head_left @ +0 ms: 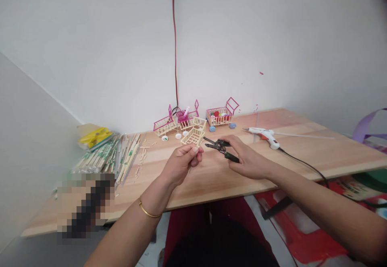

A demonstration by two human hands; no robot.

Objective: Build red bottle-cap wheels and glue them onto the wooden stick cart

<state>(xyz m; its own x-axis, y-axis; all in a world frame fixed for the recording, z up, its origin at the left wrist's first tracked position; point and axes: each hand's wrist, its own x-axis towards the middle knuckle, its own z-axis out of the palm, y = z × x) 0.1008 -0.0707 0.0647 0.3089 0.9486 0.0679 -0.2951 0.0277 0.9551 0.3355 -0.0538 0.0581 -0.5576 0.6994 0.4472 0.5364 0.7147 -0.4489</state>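
Some sticks (200,138) sit pinched in our left hand (180,162); beside those fingers (193,151) our right hand (249,159) grips pliers (220,144), likely for trimming, which next needs alignment.

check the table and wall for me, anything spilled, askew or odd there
Short stick pieces lie scattered on the table, beside the long sticks, looking like loose offcuts. Reddish marks stand out on the otherwise pale wall; what made them I cannot tell.
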